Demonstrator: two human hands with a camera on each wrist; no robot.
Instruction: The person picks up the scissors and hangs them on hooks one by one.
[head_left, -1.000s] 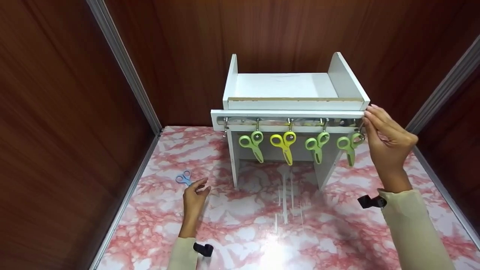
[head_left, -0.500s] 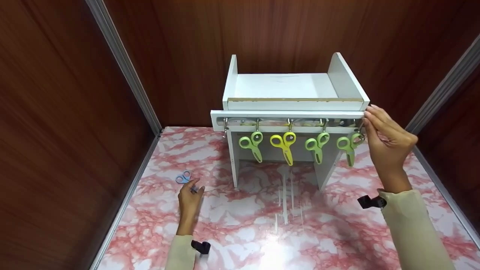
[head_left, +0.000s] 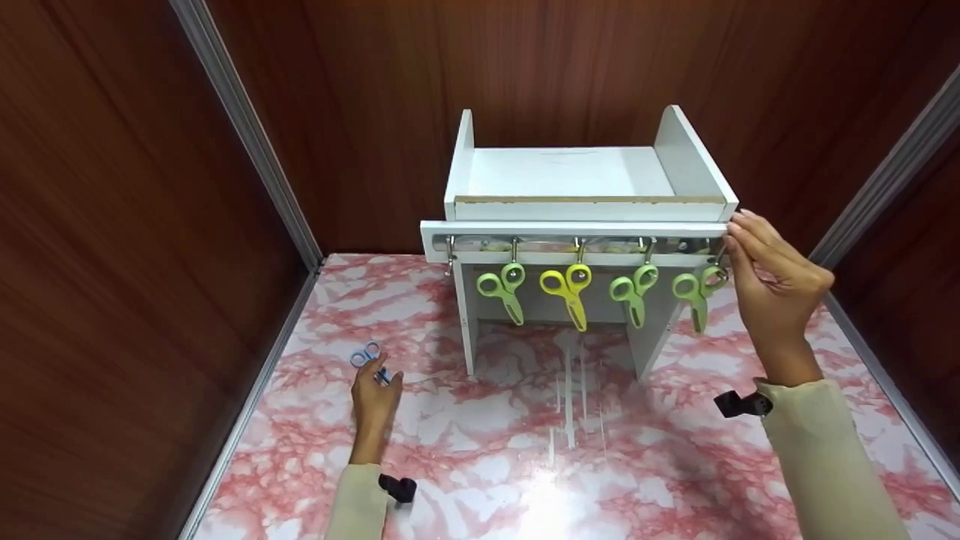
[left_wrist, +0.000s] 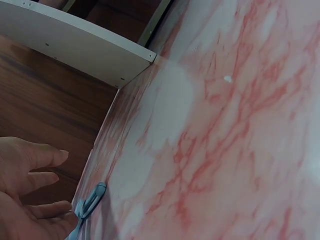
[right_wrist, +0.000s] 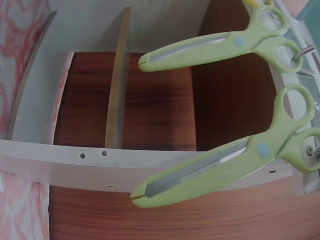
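My left hand (head_left: 373,397) hovers over blue scissors (head_left: 383,376) lying on the table, its thumb held apart from the fingers. In the left wrist view, the fingertips are close beside the scissors (left_wrist: 91,201); whether they touch cannot be told. My right hand (head_left: 784,289) pinches the right end of a white hook rail (head_left: 577,226) fixed across a small white shelf unit (head_left: 592,210). From its hooks hang yellow scissors (head_left: 574,304) and several green scissors (head_left: 637,300). Two green scissors (right_wrist: 200,172) fill much of the right wrist view, where my right hand is out of sight.
The shelf unit stands on a table (head_left: 465,442) with a red and white marbled top. The rail's leftmost hook (head_left: 451,251) bears no scissors. Dark wood panels (head_left: 360,112) with metal corner strips enclose the back and sides.
My left hand has moved slightly left and down, over the blue scissors, whose blades now show between thumb and fingers. My right hand stays on the rail's end.
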